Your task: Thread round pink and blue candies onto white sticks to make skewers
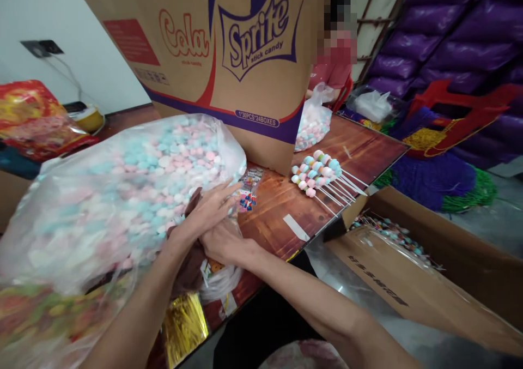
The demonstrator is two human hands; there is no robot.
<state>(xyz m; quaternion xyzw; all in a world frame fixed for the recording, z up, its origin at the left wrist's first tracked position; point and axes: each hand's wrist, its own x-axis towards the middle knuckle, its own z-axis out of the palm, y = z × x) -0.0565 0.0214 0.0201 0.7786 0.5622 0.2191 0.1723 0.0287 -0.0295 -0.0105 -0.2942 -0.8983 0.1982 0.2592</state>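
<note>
My left hand (214, 205) lies across the top of my right, its fingers stretched forward beside the big clear bag of pastel marshmallows (171, 167). Under it, my right hand (223, 242) rests over a brown cloth (190, 260) and a stack of clear plastic packaging (224, 284); its fingers are hidden. Small printed packets (247, 201) lie just beyond my fingertips. Farther right, several marshmallow skewers (316, 174) on white sticks are laid side by side on the table (269, 222).
A tall cardboard box (229, 102) stands behind the marshmallow bag. Another person (339, 66) sits beyond it, near a smaller marshmallow bag (314, 121). Below the table's right edge is an open carton (379, 271) of wrapped sticks. Gold tinsel (186, 325) hangs at the near edge.
</note>
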